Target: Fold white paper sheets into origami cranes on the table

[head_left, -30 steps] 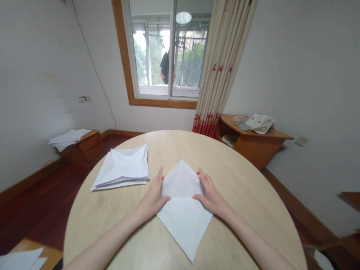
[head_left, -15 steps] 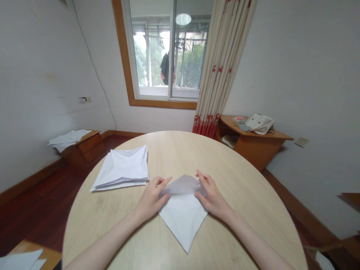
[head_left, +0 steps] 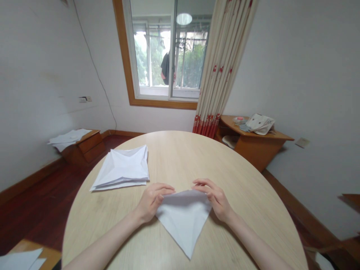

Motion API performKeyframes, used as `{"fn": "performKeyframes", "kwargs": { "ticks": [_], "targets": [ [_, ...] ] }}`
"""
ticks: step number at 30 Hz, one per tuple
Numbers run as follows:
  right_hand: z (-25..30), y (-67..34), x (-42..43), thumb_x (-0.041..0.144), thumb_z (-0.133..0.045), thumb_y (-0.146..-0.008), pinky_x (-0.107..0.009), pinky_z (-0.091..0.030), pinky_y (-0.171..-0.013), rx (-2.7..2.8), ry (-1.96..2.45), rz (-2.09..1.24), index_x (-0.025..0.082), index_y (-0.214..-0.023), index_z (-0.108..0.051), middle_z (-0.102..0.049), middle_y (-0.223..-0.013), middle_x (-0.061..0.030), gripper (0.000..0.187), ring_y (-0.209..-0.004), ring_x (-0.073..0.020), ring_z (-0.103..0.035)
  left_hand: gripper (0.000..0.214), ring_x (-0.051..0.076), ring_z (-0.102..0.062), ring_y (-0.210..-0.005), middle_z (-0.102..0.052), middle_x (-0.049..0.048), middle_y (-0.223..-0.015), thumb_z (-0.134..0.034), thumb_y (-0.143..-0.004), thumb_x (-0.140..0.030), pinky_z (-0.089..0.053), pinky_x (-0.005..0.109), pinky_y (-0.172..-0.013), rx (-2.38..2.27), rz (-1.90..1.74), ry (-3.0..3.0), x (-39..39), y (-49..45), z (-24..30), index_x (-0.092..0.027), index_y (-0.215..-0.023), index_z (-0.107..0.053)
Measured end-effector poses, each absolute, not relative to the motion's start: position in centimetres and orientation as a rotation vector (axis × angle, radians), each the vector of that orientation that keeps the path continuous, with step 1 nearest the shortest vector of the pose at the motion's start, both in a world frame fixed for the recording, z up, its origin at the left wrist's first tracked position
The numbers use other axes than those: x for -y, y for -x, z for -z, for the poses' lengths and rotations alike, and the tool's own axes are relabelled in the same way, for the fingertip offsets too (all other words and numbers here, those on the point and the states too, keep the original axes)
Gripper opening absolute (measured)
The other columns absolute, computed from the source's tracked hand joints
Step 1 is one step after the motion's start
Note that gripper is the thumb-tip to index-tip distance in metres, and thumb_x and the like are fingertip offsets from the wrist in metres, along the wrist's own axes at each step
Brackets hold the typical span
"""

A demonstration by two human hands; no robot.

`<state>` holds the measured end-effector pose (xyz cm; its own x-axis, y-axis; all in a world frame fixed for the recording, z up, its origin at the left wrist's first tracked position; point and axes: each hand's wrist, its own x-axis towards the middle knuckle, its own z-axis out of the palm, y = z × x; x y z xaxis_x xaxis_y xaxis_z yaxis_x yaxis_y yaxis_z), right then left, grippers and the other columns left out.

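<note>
A folded white sheet of paper [head_left: 184,221] lies in front of me in a triangle, with its point towards me. My left hand [head_left: 153,200] holds its upper left corner, thumb bent in and fingers reaching along the far edge. At the upper right corner, my right hand [head_left: 215,198] has the paper between thumb and fingers, with the fingertips over the far edge. Beyond my left hand, apart from it, rests a stack of folded white papers [head_left: 126,165].
All this is on a round wooden table [head_left: 253,210]. Low drawers [head_left: 90,144] with papers stand at the left wall. A corner desk [head_left: 253,146] holding a cloth bag [head_left: 261,123] is at the right, beside a curtain [head_left: 222,67] and window.
The peak of paper that showed beyond my hands has folded down towards me, leaving a nearly straight far edge. The sheet and both hands have come slightly nearer me.
</note>
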<state>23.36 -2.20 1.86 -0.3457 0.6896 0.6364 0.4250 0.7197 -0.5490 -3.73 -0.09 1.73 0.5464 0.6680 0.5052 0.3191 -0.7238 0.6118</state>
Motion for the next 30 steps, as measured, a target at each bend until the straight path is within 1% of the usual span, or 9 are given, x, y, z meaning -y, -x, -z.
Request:
{"fn": "performKeyframes", "kwargs": {
  "ticks": [3,5,10,14,18,22,26,28,30],
  "targets": [
    [-1.9,-23.3,2.2,0.056,-0.023,-0.098,-0.042,-0.051,-0.087,1.990,0.864,-0.433,0.021,-0.106,-0.071,-0.070,-0.106,-0.0118,0.060,-0.101,-0.0244,-0.064,0.079,0.024,-0.066,-0.098,-0.073,0.0110,-0.103,-0.011,-0.094,-0.066,-0.046,0.036,-0.087,-0.745,-1.052,-2.297,0.1,3.6,-1.6,-0.018,-0.100,-0.074],
    [-1.8,-23.2,2.2,0.057,-0.023,-0.098,-0.042,-0.051,-0.087,1.995,0.870,-0.489,0.021,-0.103,-0.072,-0.072,-0.103,-0.0117,0.061,-0.099,-0.0242,-0.066,0.080,0.024,-0.067,-0.097,-0.074,0.0110,-0.102,-0.012,-0.094,-0.066,-0.048,0.035,-0.087,-0.712,-1.039,-2.276,0.1,3.6,-1.6,-0.018,-0.100,-0.075],
    [-1.8,-22.8,2.4,0.064,-0.020,-0.095,-0.038,-0.054,-0.079,2.017,0.942,-0.665,0.020,-0.094,-0.074,-0.075,-0.093,-0.0105,0.071,-0.088,-0.0234,-0.070,0.085,0.024,-0.068,-0.095,-0.075,0.0090,-0.099,-0.007,-0.091,-0.070,-0.050,0.036,-0.085,-0.710,-0.946,-2.260,0.2,3.4,-1.6,-0.021,-0.101,-0.075],
    [-2.1,-22.4,2.5,0.064,-0.023,-0.095,-0.037,-0.053,-0.080,2.088,1.063,-0.708,0.021,-0.092,-0.075,-0.076,-0.093,-0.0088,0.067,-0.087,-0.0227,-0.070,0.085,0.023,-0.069,-0.094,-0.076,0.0079,-0.097,-0.006,-0.092,-0.068,-0.050,0.036,-0.085,-0.756,-0.865,-2.310,0.3,3.3,-1.6,-0.021,-0.098,-0.076],
    [-2.2,-22.1,2.5,0.055,-0.033,-0.097,-0.036,-0.053,-0.082,2.158,1.111,-0.700,0.023,-0.093,-0.075,-0.076,-0.095,-0.0070,0.053,-0.090,-0.0217,-0.070,0.071,0.021,-0.069,-0.094,-0.076,0.0067,-0.097,-0.015,-0.097,-0.059,-0.050,0.032,-0.085,-0.761,-0.791,-2.377,0.3,3.2,-1.5,-0.020,-0.098,-0.075],
    [-2.2,-21.9,2.5,0.046,-0.042,-0.096,-0.037,-0.053,-0.084,2.246,1.137,-0.637,0.024,-0.094,-0.075,-0.076,-0.098,-0.0054,0.040,-0.093,-0.0214,-0.069,0.049,0.019,-0.069,-0.095,-0.075,0.0039,-0.101,-0.033,-0.099,-0.047,-0.050,0.029,-0.085,-0.814,-0.677,-2.453,0.4,3.1,-1.7,-0.021,-0.098,-0.074],
    [-1.9,-22.0,2.2,0.039,-0.053,-0.093,-0.040,-0.051,-0.092,2.323,1.153,-0.565,0.024,-0.107,-0.073,-0.073,-0.110,-0.0061,0.028,-0.105,-0.0225,-0.065,0.031,0.020,-0.067,-0.103,-0.072,0.0034,-0.111,-0.046,-0.096,-0.037,-0.049,0.032,-0.090,-0.924,-0.583,-2.525,0.4,2.9,-1.6,-0.023,-0.106,-0.072],
    [-1.5,-22.0,2.0,0.034,-0.059,-0.090,-0.042,-0.047,-0.099,2.347,1.178,-0.539,0.023,-0.116,-0.069,-0.069,-0.119,-0.0076,0.030,-0.113,-0.0236,-0.060,0.030,0.022,-0.064,-0.110,-0.068,0.0055,-0.120,-0.050,-0.094,-0.036,-0.048,0.035,-0.095,-0.982,-0.550,-2.552,0.2,2.8,-1.3,-0.022,-0.114,-0.068],
    [-1.1,-22.0,1.8,0.029,-0.062,-0.088,-0.045,-0.042,-0.104,2.361,1.208,-0.529,0.023,-0.124,-0.064,-0.063,-0.128,-0.0085,0.036,-0.121,-0.0243,-0.055,0.035,0.024,-0.058,-0.118,-0.061,0.0078,-0.131,-0.054,-0.092,-0.036,-0.046,0.038,-0.099,-1.019,-0.521,-2.570,0.1,2.8,-1.1,-0.022,-0.124,-0.062]
  ]
}}
